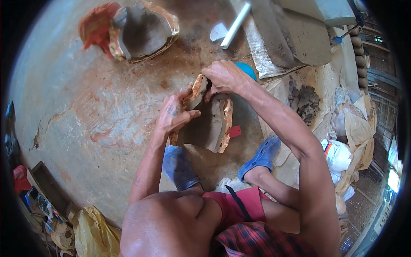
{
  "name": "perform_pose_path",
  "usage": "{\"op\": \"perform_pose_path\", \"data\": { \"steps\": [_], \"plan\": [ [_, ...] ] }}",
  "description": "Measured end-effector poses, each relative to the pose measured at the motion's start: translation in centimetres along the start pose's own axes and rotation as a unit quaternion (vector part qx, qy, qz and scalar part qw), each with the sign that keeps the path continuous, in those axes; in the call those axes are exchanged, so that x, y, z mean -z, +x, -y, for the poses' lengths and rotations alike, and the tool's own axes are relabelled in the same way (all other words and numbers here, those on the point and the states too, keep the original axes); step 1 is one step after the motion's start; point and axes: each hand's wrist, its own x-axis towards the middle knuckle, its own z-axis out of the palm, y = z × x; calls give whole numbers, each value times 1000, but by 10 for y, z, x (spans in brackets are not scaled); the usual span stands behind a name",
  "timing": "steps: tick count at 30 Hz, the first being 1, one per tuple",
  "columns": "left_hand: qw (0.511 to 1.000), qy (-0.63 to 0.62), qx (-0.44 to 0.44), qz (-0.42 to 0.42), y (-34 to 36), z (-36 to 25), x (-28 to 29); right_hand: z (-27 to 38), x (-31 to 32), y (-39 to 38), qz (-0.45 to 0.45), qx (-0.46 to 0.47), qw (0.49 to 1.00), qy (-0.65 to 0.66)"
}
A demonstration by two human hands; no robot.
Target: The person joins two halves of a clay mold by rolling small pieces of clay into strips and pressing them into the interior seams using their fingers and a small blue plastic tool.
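Landmark: the clay-filled mould [209, 124], a grey block cased in a thin orange-brown shell, lying on the stained concrete floor [85, 111] just ahead of the person's feet.
Left hand [173, 115]: lies against the mould's left flank, fingers spread and pressed flat on the shell, thumb pointing across toward the clay; bracing it, not closed round anything.
Right hand [224, 77]: sits on the mould's far top edge, fingers curled tight, pinching the shell's rim or the clay there; which of the two I cannot tell.
Weight: judged heavy and dense, a solid mass of damp clay.
Stiffness: the clay looks soft enough to dent under a thumb; the shell looks thin, brittle and ragged at its edges.
Grip: probably slick where wet; the shell's outer face offers better purchase.
Where to hold: low on both flanks with flat palms, away from the torn rim, which could crack or peel.
Beyond the mould: a second shell mould [143, 32] with a red-orange cloth [96, 25], well apart to the upper left; a white tube [235, 25] farther off.
Right of the mould: a heap of grey clay [306, 103].
Near side: blue sandals [261, 156] on the person's feet.
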Motion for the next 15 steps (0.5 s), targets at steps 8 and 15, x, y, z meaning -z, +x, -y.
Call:
{"op": "perform_pose_path", "data": {
  "steps": [8,15],
  "plan": [
    [998,44,-50,-10,9,12,-2,-49,16,29,108,32,976,184],
    [999,-37,-12,-5,3,-15,3,-25,26,12,118,49,990,66]
  ]
}}
